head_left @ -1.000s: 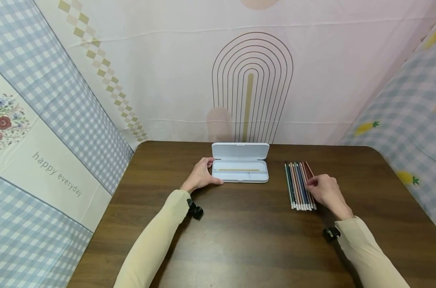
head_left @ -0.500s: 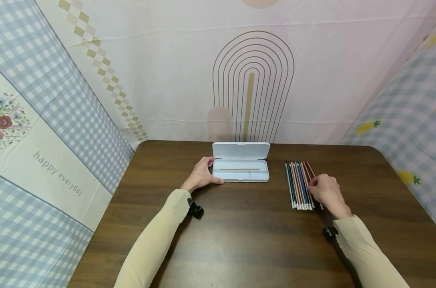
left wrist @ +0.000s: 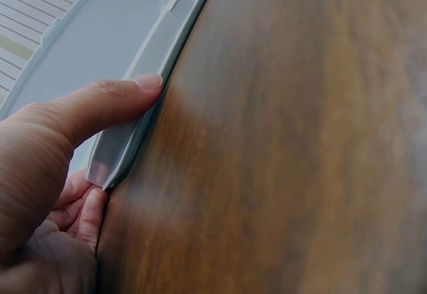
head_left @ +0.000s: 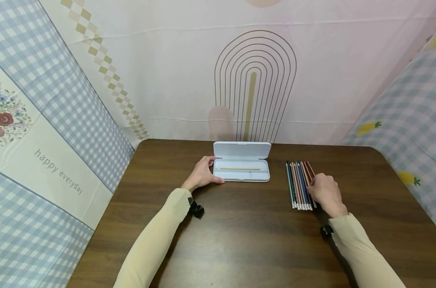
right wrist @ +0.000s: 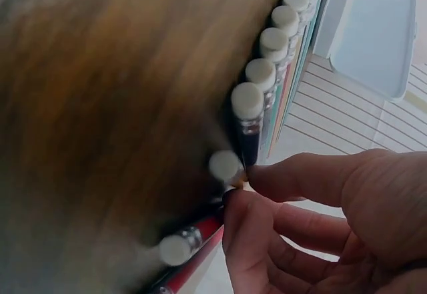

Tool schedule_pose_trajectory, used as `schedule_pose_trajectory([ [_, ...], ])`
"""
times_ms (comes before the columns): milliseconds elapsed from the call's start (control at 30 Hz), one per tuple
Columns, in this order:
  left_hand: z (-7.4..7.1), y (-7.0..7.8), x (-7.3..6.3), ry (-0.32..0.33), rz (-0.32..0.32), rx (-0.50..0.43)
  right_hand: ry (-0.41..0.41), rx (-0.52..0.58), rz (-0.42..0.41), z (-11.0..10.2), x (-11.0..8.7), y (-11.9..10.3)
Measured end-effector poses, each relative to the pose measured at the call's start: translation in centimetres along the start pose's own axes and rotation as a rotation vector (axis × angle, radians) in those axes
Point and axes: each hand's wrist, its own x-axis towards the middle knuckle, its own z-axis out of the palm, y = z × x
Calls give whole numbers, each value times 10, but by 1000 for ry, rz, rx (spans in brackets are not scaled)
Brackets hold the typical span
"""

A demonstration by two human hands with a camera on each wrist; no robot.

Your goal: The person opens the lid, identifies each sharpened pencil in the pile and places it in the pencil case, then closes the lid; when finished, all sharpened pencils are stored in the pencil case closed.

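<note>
The white left-side cloth panel (head_left: 52, 166) reads "happy everyday".

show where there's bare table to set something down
Bare table lies in front of the pencil case, between the sleeves; a narrower strip separates case and pencils, another right of the right hand. It's crowded at the pencils' right edge, where that hand is, and the case's left end, gripped by the left hand.

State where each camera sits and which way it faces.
Head: head-worn, facing forward and down at the pencil case and pencils; left hand, right hand and sleeves show.
Left wrist: wrist-worn, facing case edge and table; left hand shows.
Right wrist: wrist-worn, facing pencil erasers; right hand shows.
Shared: head and right wrist both show the pencils.
</note>
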Motion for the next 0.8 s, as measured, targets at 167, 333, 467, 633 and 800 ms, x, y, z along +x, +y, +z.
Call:
schedule_pose_trajectory([
  [167,0,0,0,-4,1,1,-6,-26,5,1,1,0],
  [333,-1,0,0,-1,3,3,-6,-45,1,2,4,1],
  [467,-1,0,0,1,6,2,-8,-51,0,2,4,1],
  [633,0,0,0,2,6,5,-7,-43,8,2,2,1],
  [800,0,0,-1,5,5,3,7,-38,9,0,-2,2],
])
